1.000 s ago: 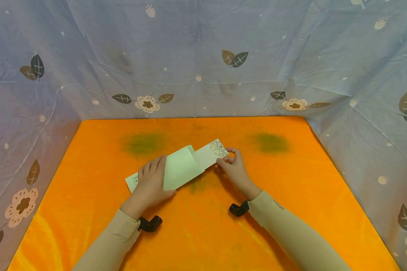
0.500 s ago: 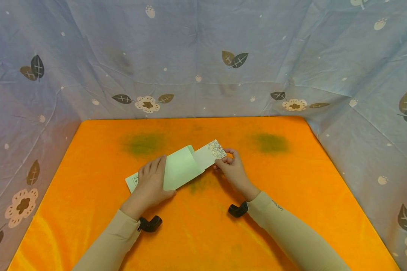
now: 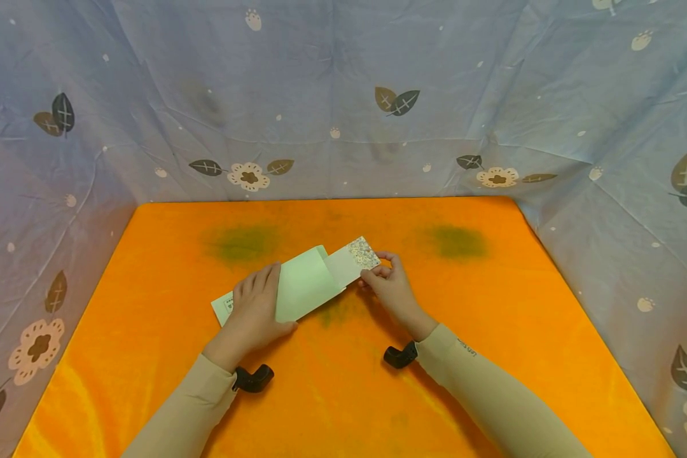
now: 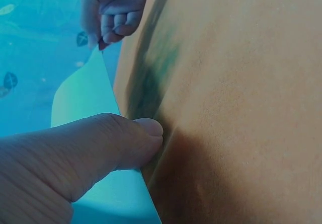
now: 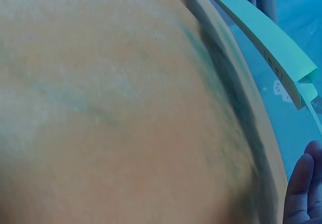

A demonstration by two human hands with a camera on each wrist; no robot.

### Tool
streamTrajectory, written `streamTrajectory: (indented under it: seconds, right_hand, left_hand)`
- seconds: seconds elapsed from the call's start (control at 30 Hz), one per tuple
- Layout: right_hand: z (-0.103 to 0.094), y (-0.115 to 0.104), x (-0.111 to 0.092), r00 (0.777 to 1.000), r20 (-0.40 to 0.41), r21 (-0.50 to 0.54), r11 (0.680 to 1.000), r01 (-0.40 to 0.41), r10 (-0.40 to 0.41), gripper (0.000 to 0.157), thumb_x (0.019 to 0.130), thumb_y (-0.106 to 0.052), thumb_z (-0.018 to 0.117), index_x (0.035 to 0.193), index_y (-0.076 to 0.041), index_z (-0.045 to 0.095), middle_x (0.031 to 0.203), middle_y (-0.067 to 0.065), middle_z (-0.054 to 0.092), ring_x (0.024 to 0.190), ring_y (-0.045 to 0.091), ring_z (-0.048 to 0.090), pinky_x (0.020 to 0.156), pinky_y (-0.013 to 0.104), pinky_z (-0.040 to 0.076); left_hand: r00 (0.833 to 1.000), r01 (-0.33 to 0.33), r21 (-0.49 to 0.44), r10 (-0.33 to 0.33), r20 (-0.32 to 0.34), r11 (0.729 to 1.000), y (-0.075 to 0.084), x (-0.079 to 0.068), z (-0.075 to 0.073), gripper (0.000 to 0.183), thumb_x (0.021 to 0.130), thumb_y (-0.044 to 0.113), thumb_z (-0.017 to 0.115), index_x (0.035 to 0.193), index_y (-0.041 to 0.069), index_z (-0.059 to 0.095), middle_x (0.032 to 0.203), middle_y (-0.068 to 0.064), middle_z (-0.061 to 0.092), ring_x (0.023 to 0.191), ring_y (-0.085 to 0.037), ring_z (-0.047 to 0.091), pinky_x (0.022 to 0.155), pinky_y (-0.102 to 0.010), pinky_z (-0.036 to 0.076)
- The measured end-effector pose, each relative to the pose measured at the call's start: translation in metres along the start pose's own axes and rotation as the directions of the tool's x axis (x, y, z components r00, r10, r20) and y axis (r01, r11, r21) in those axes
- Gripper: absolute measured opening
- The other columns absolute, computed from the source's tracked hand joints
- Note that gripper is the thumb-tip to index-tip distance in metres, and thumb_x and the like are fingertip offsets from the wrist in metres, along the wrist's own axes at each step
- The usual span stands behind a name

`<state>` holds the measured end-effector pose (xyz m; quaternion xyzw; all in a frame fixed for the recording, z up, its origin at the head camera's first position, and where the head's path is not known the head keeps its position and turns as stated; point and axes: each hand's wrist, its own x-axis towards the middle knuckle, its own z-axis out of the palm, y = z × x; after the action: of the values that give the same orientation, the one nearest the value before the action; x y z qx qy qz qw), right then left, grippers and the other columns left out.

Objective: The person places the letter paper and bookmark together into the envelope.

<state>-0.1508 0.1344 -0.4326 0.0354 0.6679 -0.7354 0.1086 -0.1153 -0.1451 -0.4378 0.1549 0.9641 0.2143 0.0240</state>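
Observation:
A pale green paper envelope (image 3: 306, 286) lies slanted in the middle of the head view, its mouth toward the upper right. Across its lower left part my left hand (image 3: 253, 315) grips it, thumb on the near edge and fingers over the far side. A white card (image 3: 342, 266) with a speckled, flower-like patterned end sticks partly out of the mouth. My right hand (image 3: 396, 292) pinches that patterned end between thumb and fingers. In the right wrist view the envelope (image 5: 276, 43) is raised above the table, its mouth gaping slightly. The card's inner end is hidden inside.
Orange cloth (image 3: 343, 394) with dark greenish patches covers the table. Grey-blue curtains (image 3: 332, 95) printed with leaves and flowers hang behind and on both sides. Black wrist-worn devices (image 3: 254, 379) sit by each cuff.
My right hand has shifted slightly left with the card, so a little less of it shows outside the envelope. The left hand and envelope have stayed in place.

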Motion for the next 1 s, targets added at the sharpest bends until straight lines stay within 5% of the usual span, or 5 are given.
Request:
streamTrajectory:
  seconds: [0.23, 1.0]
  right_hand:
    - [-0.002, 0.023, 0.012, 0.998, -0.031, -0.037, 0.998, 0.044, -0.045, 0.054, 0.094, -0.011, 0.064, 0.137, -0.014, 0.031, 0.091, 0.017, 0.060, 0.090, 0.043, 0.063, 0.083, 0.047, 0.054]
    - [0.013, 0.026, 0.010, 0.997, -0.032, -0.041, 0.997, 0.065, -0.067, 0.053, 0.093, -0.008, 0.064, 0.136, -0.011, 0.033, 0.088, 0.018, 0.061, 0.085, 0.040, 0.065, 0.080, 0.045, 0.056]
  left_hand:
    - [1.000, 0.001, 0.000, -0.001, 0.000, 1.000, 0.000, 0.000, 0.000, 0.120, 0.071, 0.046, 0.084, 0.155, 0.002, 0.011, 0.155, -0.020, 0.020, 0.135, -0.044, 0.021, 0.107, -0.060, 0.014]
    - [1.000, -0.004, -0.005, 0.004, 0.002, 1.000, 0.000, -0.001, 0.000, 0.120, 0.071, 0.046, 0.084, 0.155, 0.002, 0.010, 0.155, -0.020, 0.019, 0.136, -0.043, 0.021, 0.107, -0.060, 0.014]
